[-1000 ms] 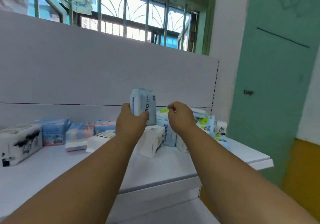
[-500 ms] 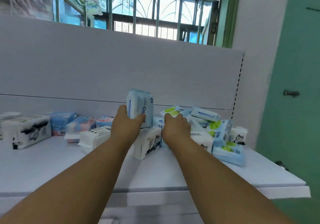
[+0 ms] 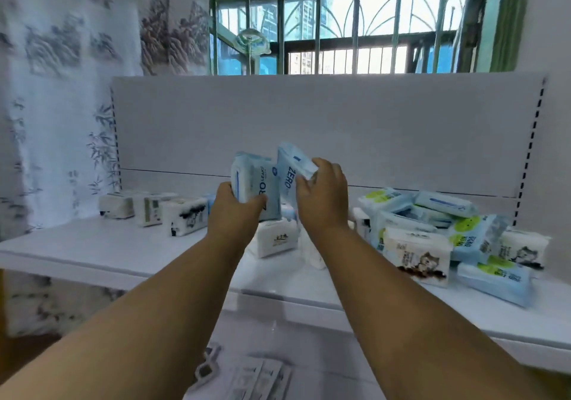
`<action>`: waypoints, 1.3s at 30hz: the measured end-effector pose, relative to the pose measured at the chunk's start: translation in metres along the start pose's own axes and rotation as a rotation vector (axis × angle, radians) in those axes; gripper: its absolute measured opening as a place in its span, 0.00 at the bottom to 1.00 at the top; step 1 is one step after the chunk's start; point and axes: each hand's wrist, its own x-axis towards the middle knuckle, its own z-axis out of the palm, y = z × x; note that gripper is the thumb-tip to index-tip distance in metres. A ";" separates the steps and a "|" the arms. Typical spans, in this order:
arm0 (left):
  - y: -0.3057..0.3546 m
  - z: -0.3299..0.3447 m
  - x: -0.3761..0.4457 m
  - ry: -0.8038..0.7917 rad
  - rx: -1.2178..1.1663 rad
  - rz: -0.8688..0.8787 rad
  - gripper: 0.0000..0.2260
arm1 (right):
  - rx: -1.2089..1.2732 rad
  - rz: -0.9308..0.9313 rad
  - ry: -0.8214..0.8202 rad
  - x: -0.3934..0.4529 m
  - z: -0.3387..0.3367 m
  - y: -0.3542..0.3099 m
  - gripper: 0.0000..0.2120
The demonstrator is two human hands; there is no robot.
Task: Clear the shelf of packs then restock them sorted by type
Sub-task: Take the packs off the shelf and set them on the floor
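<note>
Left hand [image 3: 236,214] has its fingers wrapped around an upright blue pack [image 3: 256,189]; right hand [image 3: 324,197] pinches a second blue pack [image 3: 292,171], tilted, touching the first. Both are held above the white shelf [image 3: 92,248]. More packs are heaped at right [image 3: 432,236], white ones at left [image 3: 154,211].

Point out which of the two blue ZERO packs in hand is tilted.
The ZERO pack pinched by the right hand leans over; the blue pack in the left hand stands upright.
</note>
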 end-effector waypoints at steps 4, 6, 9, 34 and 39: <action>-0.002 -0.091 -0.008 0.082 0.001 0.016 0.18 | 0.366 -0.010 -0.121 -0.060 0.044 -0.081 0.17; -0.008 -0.152 -0.017 0.127 0.023 0.022 0.19 | 0.549 0.021 -0.226 -0.096 0.068 -0.129 0.17; -0.027 -0.259 -0.038 0.229 0.000 -0.059 0.19 | 0.719 0.016 -0.359 -0.163 0.114 -0.200 0.14; -0.392 -0.766 -0.382 1.004 -0.160 -0.999 0.17 | 0.485 0.417 -1.897 -0.765 0.412 -0.395 0.13; -0.528 -0.783 -0.457 1.046 -0.276 -1.215 0.11 | 0.179 0.505 -1.791 -0.911 0.452 -0.324 0.30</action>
